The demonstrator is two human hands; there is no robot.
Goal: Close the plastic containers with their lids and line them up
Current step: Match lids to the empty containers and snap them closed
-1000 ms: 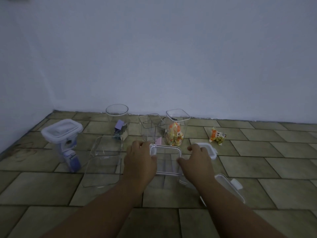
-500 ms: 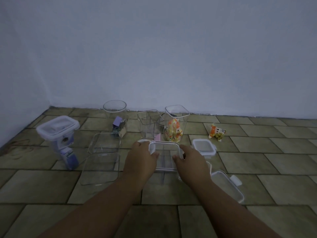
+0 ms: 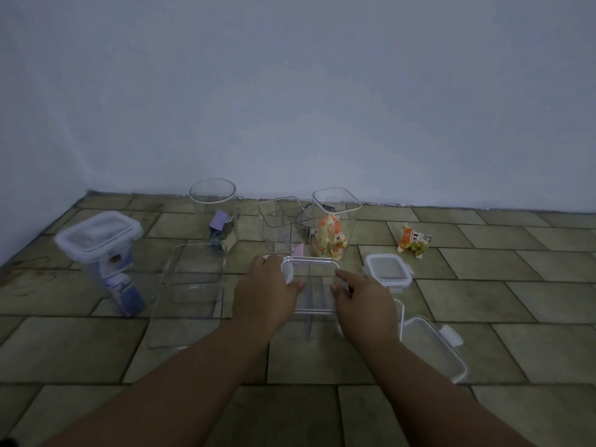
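from the head view, the clear container [image 3: 311, 290] with its lid on top sits on the floor [image 3: 483, 285] directly between the two hands, left hand [image 3: 263, 290] at its 9 o'clock, right hand [image 3: 362, 296] at 3 o'clock, both equally near, each grip curled onto the lid rim. it looks empty. at 12 o'clock an open tall container [image 3: 335, 227] holds an orange packet; at 9 o'clock a lidded container [image 3: 103, 253] holds blue packets.
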